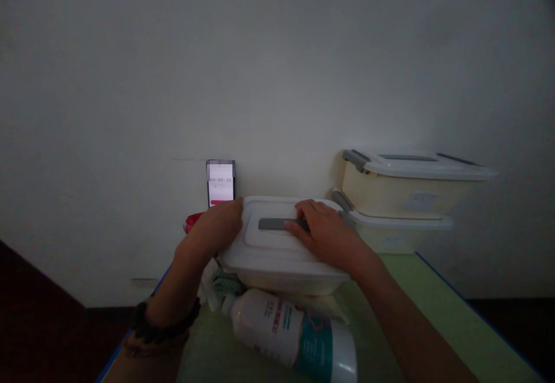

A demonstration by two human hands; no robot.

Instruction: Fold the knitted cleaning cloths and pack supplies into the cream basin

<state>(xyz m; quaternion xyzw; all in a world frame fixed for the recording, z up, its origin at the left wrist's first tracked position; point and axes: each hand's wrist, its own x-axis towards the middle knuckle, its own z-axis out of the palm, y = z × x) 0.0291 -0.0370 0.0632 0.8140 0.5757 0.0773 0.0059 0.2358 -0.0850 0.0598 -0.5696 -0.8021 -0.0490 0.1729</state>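
The person's right hand lies on top of the white-lidded box, at the middle of the frame. The thumb and fingers curl over the right part of its grey handle, slightly apart; whether they pinch it cannot be told. The left hand is bent around the box's left end, the box lying between the two hands. Its fingertips are out of sight, so its grip cannot be told either.

There are three boxes: this one and two stacked boxes right of centre, one on the other, against the wall. One bottle lies on its side at the bottom centre, in front of the box, its cap end to the left. One phone stands upright behind the left hand, its lower end hidden.

Beside the left wrist are a red item, mostly covered, and a crumpled green cloth, tucked near the bottle's cap. A pale item next to the cloth is too dim to make out. The frame cuts off both forearms and the near end of the green table. A dark bracelet circles the left wrist.
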